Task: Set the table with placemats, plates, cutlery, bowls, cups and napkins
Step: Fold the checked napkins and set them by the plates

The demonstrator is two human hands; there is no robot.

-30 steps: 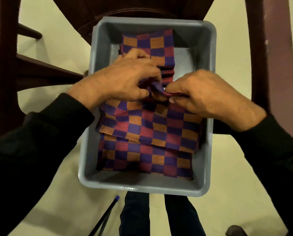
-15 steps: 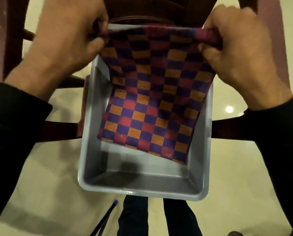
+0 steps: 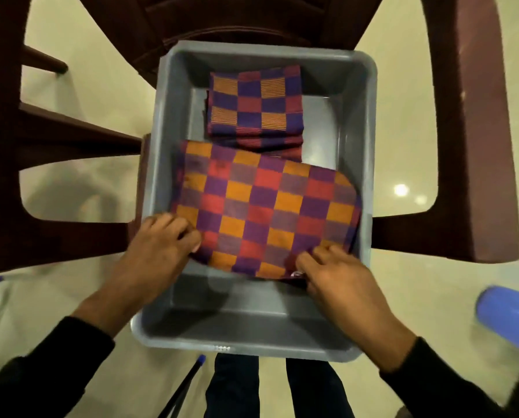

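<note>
Checked placemat point(image 3: 264, 212) lies in grey tub point(image 3: 369, 122), near half. Left hand point(image 3: 158, 251) grips its near-left edge, fingers curled; right hand point(image 3: 339, 276) pinches near-right corner. Folded napkins point(image 3: 255, 104) stacked at far end. Tub sits on dark chair point(image 3: 475, 146).

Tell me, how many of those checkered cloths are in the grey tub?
2 bundles can be told apart: a small folded stack at the tub's far end, and a larger cloth nearer, held at its near corners by the left hand and right hand. The stack's layers cannot be counted.
</note>
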